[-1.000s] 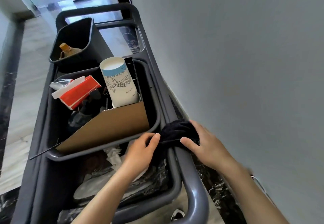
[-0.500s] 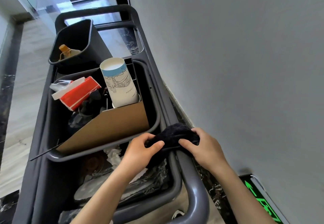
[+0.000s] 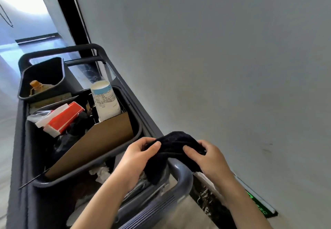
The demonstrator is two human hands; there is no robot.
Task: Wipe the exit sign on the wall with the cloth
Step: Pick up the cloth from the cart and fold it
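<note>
A dark navy cloth (image 3: 174, 143) is held between both hands just above the near rail of the grey cart (image 3: 180, 173). My left hand (image 3: 137, 158) grips its left end and my right hand (image 3: 207, 157) grips its right end, with part of the cloth hanging below. The green lit exit sign (image 3: 259, 205) is low on the grey wall at the lower right, near the floor, partly hidden behind my right forearm.
The cart holds a grey tub (image 3: 138, 133) with a brown cardboard sheet (image 3: 100, 142), a white paper roll (image 3: 105, 101) and a red and white box (image 3: 62, 119). A black bin (image 3: 59, 74) with an orange-capped bottle (image 3: 35, 85) stands farther away. The wall (image 3: 215, 58) runs close on the right.
The cloth has been lifted off the cart rail and both hands have risen with it. The view has tilted up and turned; less of the exit sign shows than half a second ago.
</note>
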